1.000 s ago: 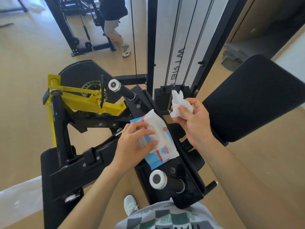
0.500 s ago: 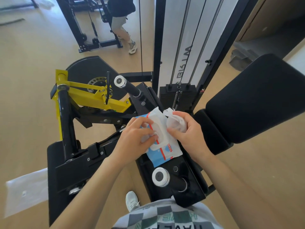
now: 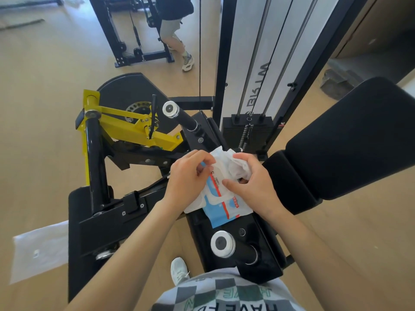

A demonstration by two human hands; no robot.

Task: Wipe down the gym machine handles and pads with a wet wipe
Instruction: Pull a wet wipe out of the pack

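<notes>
Both hands had come together over the wipe pack (image 3: 224, 205). A second before, the right hand (image 3: 253, 185) had been up above the pack with the wipe. Now it sat on top of the pack. Its grip was curled round the crumpled wet wipe (image 3: 238, 167), with the thumb lying on the pack's white flap. The left hand (image 3: 188, 178) pinched the far end of the pack in a narrow grip.

The pack lay on the black gym machine (image 3: 258, 225). One handle (image 3: 222, 243) stood just on the near side of the pack, and another handle (image 3: 188, 122) stood past its far end. The big back pad (image 3: 359, 140) was off to the right of the pack. None of them looked wiped yet.

I think the person was getting the wipe free and shutting the flap. To do it well, the left hand should hold the pack still. The right thumb should press the flap down all along, so the other wipes stay wet. Then the wipe should be opened out flat before rubbing.
</notes>
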